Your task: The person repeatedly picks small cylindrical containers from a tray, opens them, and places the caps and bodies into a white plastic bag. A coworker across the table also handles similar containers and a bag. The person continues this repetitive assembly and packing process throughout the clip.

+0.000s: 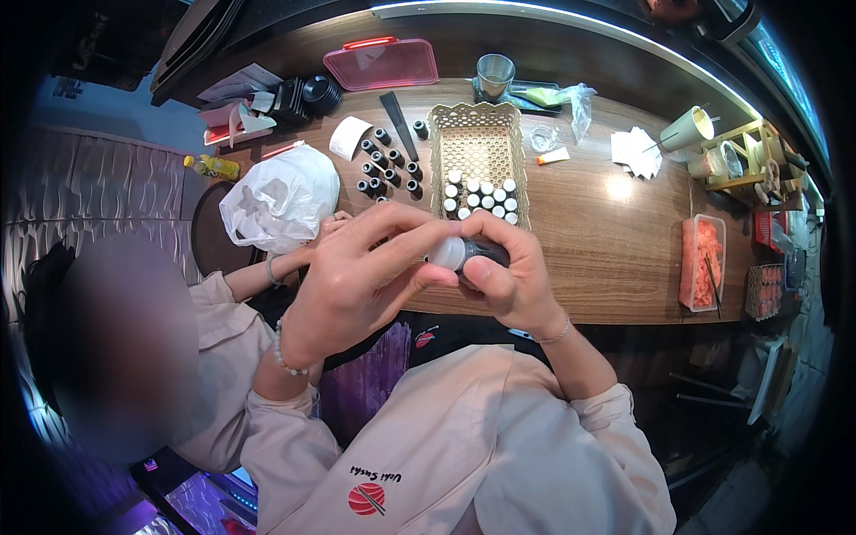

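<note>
The right hand (508, 272) wraps a small dark bottle (486, 252), while the left hand (361, 272) pinches its white cap (448, 253) between thumb and fingers. Just beyond the grip sits a woven basket (481, 134) of capped bottles (481, 198); uncapped ones (388, 165) stand to its left

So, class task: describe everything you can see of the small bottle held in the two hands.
The small bottle has a dark body and a white cap, both plastic-looking. It lies roughly sideways, cap toward the person's left, above the near edge of the wooden counter. The right hand wraps the dark body; the left hand pinches the cap with its fingertips. Its contents cannot be told.
</note>
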`<state>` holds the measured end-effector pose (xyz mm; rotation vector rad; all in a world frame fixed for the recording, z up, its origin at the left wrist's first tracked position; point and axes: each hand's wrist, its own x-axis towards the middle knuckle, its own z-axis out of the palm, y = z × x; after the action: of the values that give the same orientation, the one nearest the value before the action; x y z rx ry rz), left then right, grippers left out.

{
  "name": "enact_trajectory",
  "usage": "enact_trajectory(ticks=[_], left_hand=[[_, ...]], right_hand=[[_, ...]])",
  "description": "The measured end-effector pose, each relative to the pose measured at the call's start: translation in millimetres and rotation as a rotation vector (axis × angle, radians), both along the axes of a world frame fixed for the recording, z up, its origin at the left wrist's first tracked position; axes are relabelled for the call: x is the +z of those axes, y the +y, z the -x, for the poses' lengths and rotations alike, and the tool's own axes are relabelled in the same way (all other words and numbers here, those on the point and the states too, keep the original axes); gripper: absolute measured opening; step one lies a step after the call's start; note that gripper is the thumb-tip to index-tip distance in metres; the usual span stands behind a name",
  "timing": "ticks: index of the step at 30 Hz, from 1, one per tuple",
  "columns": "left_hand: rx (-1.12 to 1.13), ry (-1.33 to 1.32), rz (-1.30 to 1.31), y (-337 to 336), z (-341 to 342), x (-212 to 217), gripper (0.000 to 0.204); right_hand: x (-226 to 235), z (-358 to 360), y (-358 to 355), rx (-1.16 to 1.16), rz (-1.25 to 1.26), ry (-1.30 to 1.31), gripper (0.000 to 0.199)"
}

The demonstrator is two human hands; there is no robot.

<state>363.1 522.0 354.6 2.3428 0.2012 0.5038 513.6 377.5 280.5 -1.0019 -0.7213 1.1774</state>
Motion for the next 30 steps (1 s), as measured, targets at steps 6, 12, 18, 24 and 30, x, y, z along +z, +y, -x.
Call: enact_trajectory(ticks=[6, 12, 18, 24, 30], left_hand=[[-0.059, -0.130, -0.155, -2, -5, -3, 0.045], [-0.066, -0.152, -0.142, -2, -7, -4, 0.040], [-0.008, -0.088, -0.046, -2, -4, -7, 0.041], [0.054, -0.132, 0.075, -7, -8, -8, 0.035], [0.163, -0.162, 0.307, -19, -6, -22, 0.032]], right_hand=[[4, -3, -2, 0.090, 0.051, 0.105, 0.033], [1, -2, -4, 0.109, 0.074, 0.224, 0.031], [-8, 5, 1, -0.083, -0.054, 0.021, 0.035], [-13, 9, 3, -0.290, -0.199, -0.361, 0.039], [-13, 12, 7, -0.333, -0.287, -0.479, 0.042]])
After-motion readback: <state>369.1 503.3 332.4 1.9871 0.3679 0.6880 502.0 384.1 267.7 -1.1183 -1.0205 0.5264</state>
